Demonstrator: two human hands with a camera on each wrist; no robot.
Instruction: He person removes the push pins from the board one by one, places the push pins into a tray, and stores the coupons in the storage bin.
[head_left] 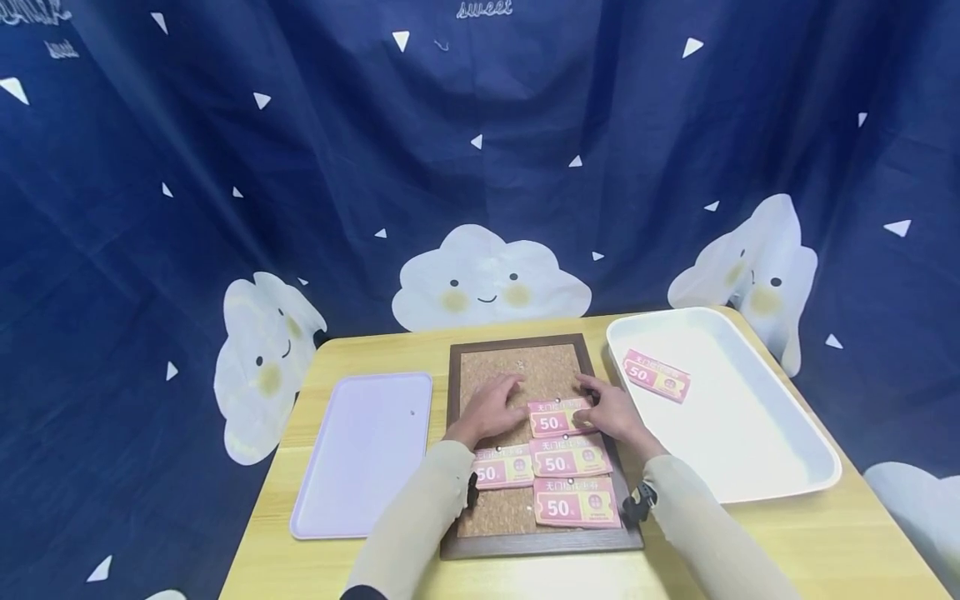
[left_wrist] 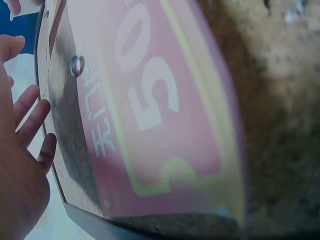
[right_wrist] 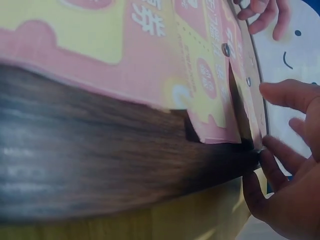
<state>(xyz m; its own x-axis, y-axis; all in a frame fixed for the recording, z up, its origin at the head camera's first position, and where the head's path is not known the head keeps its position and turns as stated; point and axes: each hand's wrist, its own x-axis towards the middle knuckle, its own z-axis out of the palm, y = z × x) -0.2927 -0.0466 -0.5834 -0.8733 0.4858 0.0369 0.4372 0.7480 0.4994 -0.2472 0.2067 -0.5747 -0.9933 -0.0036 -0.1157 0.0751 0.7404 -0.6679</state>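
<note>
A cork board (head_left: 495,512) in a dark wooden frame lies flat, bearing several pink and yellow "50" coupons held by pushpins. The topmost coupon (head_left: 550,423) lies between the two hands. At its left edge is my left hand (head_left: 492,410), fingers loosely bent and holding nothing. My right hand (head_left: 613,412) is at that coupon's right end, with its thumb over the paper. In the right wrist view its fingers (right_wrist: 280,172) are spread beside the dark frame (right_wrist: 100,145). A pin (left_wrist: 77,66) shows at the coupon's upper edge in the left wrist view.
To the right stands a white tray (head_left: 738,433) with one loose coupon (head_left: 658,377) in it. On the left lies a shallow lilac tray (head_left: 360,467) with a tiny object (head_left: 412,412). Small pins (head_left: 521,365) sit on the upper cork. A blue curtain hangs behind the wooden table.
</note>
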